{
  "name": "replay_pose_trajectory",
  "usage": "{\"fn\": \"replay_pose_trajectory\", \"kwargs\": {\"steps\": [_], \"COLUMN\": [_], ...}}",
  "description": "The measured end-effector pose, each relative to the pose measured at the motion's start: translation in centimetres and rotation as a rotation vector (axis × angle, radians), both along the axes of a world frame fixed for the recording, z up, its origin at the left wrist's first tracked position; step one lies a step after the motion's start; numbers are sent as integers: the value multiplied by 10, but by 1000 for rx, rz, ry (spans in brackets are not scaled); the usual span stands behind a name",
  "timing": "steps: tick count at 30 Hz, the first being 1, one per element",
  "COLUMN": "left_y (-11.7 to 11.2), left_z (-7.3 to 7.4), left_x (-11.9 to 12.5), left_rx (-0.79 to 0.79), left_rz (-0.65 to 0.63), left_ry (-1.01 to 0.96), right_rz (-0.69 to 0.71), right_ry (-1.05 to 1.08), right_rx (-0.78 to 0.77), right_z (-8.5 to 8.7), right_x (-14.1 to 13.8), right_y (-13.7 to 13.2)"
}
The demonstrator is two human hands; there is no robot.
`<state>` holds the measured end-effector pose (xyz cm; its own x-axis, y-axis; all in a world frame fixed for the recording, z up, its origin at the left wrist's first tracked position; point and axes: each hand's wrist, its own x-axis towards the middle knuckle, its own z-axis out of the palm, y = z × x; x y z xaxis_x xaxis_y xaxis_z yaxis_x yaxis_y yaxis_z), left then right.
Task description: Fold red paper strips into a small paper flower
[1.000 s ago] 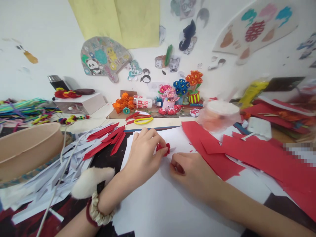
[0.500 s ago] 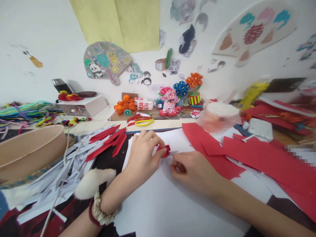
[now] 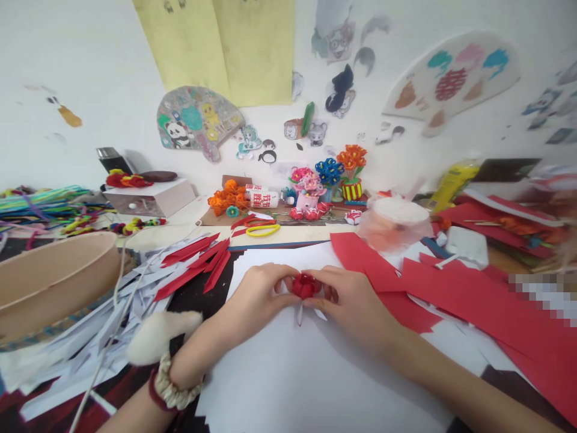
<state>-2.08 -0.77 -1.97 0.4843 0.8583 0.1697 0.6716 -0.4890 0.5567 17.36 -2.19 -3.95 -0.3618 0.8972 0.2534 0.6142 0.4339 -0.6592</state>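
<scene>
Between my two hands is a small red folded paper flower (image 3: 305,287), its petals facing up. My left hand (image 3: 259,294) pinches its left side with thumb and forefinger. On the right side, the thumb and fingers of my right hand (image 3: 349,294) grip it as well. Narrow white strips (image 3: 300,313) stick out below the flower. White paper sheets (image 3: 288,379) lie beneath both hands. Red folded strips (image 3: 198,267) rest to the left on a heap of white strips (image 3: 103,319).
Red paper sheets (image 3: 469,294) spread across the right side. A beige basket (image 3: 58,264) stands at the left, with a white cable (image 3: 121,270) beside it. Yellow-handled scissors (image 3: 262,230) and pipe-cleaner flowers (image 3: 331,171) sit at the back near the wall.
My right hand has moved up and left onto the red flower, which both hands now hold. The flower has turned so its petals show. The camera view has shifted slightly.
</scene>
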Motion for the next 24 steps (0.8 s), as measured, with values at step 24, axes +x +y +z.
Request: {"fn": "replay_pose_trajectory", "kwargs": {"steps": [24], "left_y": [-11], "left_z": [-5], "left_x": [-1], "left_rx": [57], "left_rz": [27], "left_ry": [-57], "right_rz": [103], "right_ry": [114], "right_rx": [-46], "right_z": [-1], "right_x": [0], "right_y": [-3]}}
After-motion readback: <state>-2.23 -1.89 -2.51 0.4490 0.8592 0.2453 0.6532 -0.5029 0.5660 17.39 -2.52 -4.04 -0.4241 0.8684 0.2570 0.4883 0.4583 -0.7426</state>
